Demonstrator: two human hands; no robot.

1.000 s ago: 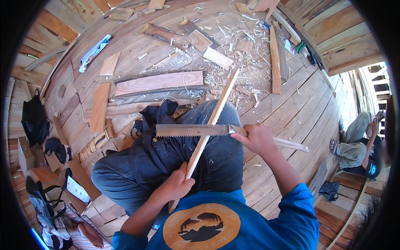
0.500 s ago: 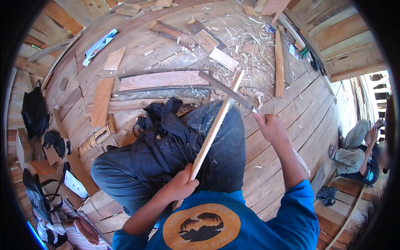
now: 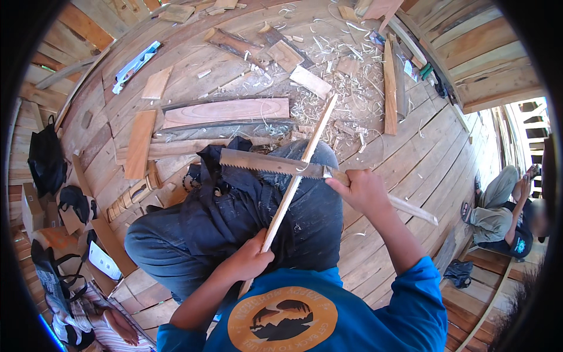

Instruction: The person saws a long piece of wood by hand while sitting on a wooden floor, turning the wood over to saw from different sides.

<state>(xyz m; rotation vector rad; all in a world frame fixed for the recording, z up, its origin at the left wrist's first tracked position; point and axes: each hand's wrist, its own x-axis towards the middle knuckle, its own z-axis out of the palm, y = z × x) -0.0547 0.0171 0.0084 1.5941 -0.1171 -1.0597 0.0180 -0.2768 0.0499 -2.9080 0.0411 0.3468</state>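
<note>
Head view: plank floor [image 3: 410, 158] spreads beyond bent legs [image 3: 319, 220] in dark trousers; above them a saw [image 3: 261, 162] crosses a slanting pale wood strip [image 3: 284, 200]. Right hand [image 3: 365, 190] wraps the saw's handle; left hand [image 3: 249, 259] clasps the strip's lower part.

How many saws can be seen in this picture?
1: the saw in the right hand, lying crosswise over the wooden strip that the left hand holds. Others may be hidden.

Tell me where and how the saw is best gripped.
Grip the saw probably best by its pale, slim handle, from the right, near the blade, where the right hand holds it: the handle extends rightward, while the blade crosses the wood strip, teeth along its near edge.
</note>
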